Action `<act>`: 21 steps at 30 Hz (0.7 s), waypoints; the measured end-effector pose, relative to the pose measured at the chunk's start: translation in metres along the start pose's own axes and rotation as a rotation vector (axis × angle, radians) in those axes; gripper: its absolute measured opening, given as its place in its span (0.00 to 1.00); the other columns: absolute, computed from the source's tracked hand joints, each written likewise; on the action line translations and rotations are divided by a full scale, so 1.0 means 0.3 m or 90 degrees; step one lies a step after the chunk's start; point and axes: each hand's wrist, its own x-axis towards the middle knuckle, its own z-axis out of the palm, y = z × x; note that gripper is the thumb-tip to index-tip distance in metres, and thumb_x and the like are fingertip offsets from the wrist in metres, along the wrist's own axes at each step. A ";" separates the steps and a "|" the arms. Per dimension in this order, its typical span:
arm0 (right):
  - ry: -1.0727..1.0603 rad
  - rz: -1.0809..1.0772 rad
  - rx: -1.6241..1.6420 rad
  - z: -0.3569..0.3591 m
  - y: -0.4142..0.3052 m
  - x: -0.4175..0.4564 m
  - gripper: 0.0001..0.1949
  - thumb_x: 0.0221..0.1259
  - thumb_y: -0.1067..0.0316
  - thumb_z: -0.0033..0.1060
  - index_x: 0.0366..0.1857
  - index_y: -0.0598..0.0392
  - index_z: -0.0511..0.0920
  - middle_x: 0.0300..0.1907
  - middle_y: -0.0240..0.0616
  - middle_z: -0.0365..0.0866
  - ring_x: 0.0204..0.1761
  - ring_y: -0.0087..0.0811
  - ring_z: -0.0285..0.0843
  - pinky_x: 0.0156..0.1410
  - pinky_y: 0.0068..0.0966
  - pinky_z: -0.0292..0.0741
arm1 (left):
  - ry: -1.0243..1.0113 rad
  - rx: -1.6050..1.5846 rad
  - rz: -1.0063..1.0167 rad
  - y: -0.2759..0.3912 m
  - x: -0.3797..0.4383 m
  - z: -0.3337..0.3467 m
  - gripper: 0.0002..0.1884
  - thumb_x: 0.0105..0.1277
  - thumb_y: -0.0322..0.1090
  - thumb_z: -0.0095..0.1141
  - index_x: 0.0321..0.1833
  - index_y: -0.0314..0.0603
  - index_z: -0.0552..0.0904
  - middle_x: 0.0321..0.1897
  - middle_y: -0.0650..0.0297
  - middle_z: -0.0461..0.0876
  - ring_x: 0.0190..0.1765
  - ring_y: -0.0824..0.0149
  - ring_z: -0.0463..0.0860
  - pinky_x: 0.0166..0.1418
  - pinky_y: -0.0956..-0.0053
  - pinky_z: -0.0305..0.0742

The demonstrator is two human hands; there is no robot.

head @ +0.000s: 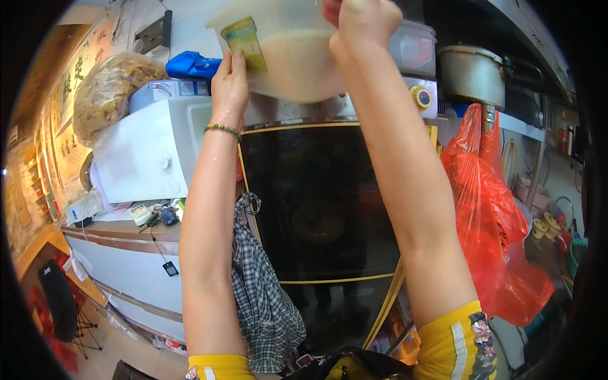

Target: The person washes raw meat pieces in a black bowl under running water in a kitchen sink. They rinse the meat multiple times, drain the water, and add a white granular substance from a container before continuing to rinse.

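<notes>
A large translucent plastic container [299, 61] with pale, grainy contents is raised at the top of the view, its upper part cut off by the frame. My left hand [230, 83] lies against its left side, fingers near a green and yellow label [244, 42]; a bead bracelet is on that wrist. At the container's right side is my right hand [363, 19], fingers curled, partly cut off at the top edge; what exactly they grip is hidden. Behind and below the container stands a dark glass-fronted cabinet [318, 199] with yellow edging.
On the left a white appliance [142, 152] stands on a counter [118, 229], near a bag of brown pieces [111, 92]. Red plastic bags [479, 204] hang on the right, below a metal pressure cooker [471, 76]. A checked cloth [266, 299] hangs beside the cabinet.
</notes>
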 end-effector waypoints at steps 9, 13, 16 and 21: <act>-0.017 -0.055 -0.044 0.025 0.059 -0.021 0.13 0.62 0.59 0.68 0.25 0.55 0.80 0.24 0.32 0.80 0.19 0.23 0.75 0.25 0.22 0.73 | -0.024 0.233 0.227 0.047 -0.132 0.101 0.62 0.51 0.69 0.67 0.71 0.18 0.54 0.69 0.32 0.62 0.75 0.40 0.58 0.77 0.58 0.54; -0.153 -0.056 -0.019 0.058 0.135 0.066 0.11 0.60 0.63 0.70 0.28 0.59 0.81 0.25 0.35 0.81 0.21 0.26 0.79 0.25 0.22 0.76 | -0.119 0.059 0.196 0.074 -0.036 0.056 0.48 0.54 0.64 0.69 0.64 0.28 0.66 0.55 0.44 0.78 0.58 0.55 0.79 0.64 0.63 0.73; -0.236 0.032 -0.156 0.117 0.225 0.128 0.11 0.57 0.63 0.71 0.26 0.60 0.81 0.25 0.39 0.83 0.23 0.28 0.81 0.28 0.27 0.78 | -0.091 0.112 0.131 0.034 0.018 0.004 0.36 0.63 0.59 0.63 0.65 0.37 0.76 0.51 0.60 0.81 0.55 0.70 0.76 0.62 0.73 0.68; -0.429 -0.106 -0.546 0.075 0.274 0.078 0.24 0.48 0.51 0.71 0.38 0.65 0.85 0.32 0.45 0.88 0.34 0.37 0.86 0.47 0.32 0.81 | -0.001 0.270 0.098 -0.048 0.092 -0.097 0.37 0.61 0.61 0.62 0.65 0.39 0.76 0.52 0.48 0.84 0.52 0.58 0.84 0.56 0.67 0.76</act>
